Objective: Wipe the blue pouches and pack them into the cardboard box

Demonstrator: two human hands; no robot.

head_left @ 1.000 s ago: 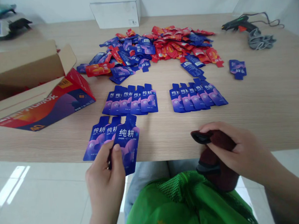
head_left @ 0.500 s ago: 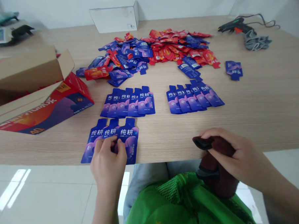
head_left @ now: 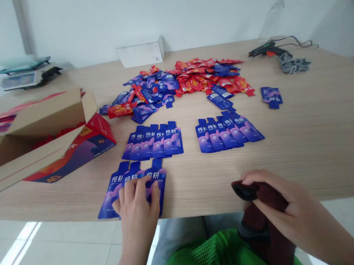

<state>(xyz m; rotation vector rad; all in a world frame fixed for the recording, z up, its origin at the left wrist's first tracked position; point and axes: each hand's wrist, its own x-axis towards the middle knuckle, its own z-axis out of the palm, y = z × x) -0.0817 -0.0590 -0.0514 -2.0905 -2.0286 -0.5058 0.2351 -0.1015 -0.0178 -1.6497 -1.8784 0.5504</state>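
Observation:
My left hand point(head_left: 139, 198) rests on a short row of three overlapping blue drink pouches near the table's front edge. Its fingers are apart, the tips touching the right-hand pouch point(head_left: 156, 173); the middle pouch point(head_left: 131, 176) is partly hidden beneath the hand. My right hand point(head_left: 281, 196) pinches a dark red cloth item with black trim point(head_left: 269, 226), hanging over the table edge; its exact kind is unclear. Farther back lie two fanned rows of several blue pouches, the left row point(head_left: 173, 140) and the right row point(head_left: 224, 133).
An open red-and-blue carton point(head_left: 102, 132) stands at left. Behind the rows is a heap of red and blue pouches point(head_left: 192, 83). A lone pouch point(head_left: 271, 96), glue gun point(head_left: 263, 50) and grey cloth point(head_left: 293, 64) lie right. A white box point(head_left: 140, 54) is at the back.
The view has tilted upward, so everything sits lower. My left hand has spread its fingers and shifted slightly right over the front pouches. My right hand keeps its hold on the cloth.

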